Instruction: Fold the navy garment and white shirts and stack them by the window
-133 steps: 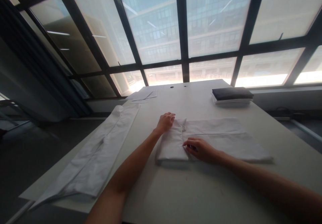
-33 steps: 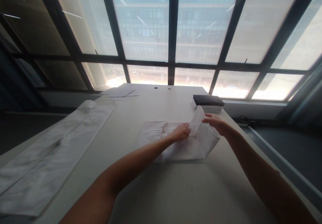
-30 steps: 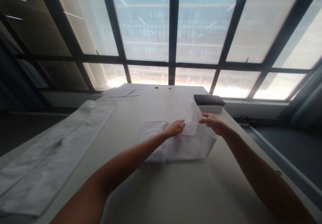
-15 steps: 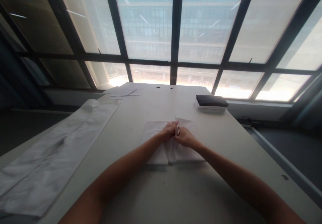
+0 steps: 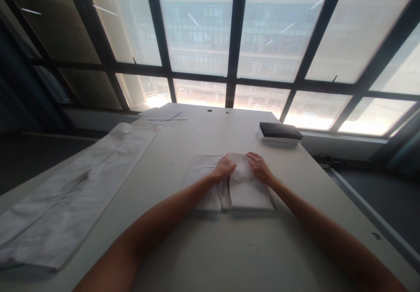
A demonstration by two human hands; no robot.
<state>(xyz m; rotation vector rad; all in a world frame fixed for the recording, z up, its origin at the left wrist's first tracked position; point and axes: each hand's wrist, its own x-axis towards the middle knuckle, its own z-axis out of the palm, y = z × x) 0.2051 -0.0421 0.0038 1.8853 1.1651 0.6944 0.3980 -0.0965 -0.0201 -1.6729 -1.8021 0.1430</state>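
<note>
A white cloth (image 5: 243, 191), folded into a small rectangle, lies in the middle of the pale table (image 5: 229, 248). My left hand (image 5: 224, 168) rests on its left half, near the centre fold, fingers lying flat. On the right flap my right hand (image 5: 259, 168) presses down with its fingers stretched out. Neither hand grips anything.
A long white garment (image 5: 75, 195) is spread along the table's left edge. A stack of folded cloths (image 5: 280, 134) with a dark one on top sits at the far right. Loose papers (image 5: 166, 114) lie at the far left corner. Large windows rise behind the table.
The cloth's right part was lifted and folded over to the left. Both hands then let go of its edge, moved apart and now lie flat on the folded cloth.
</note>
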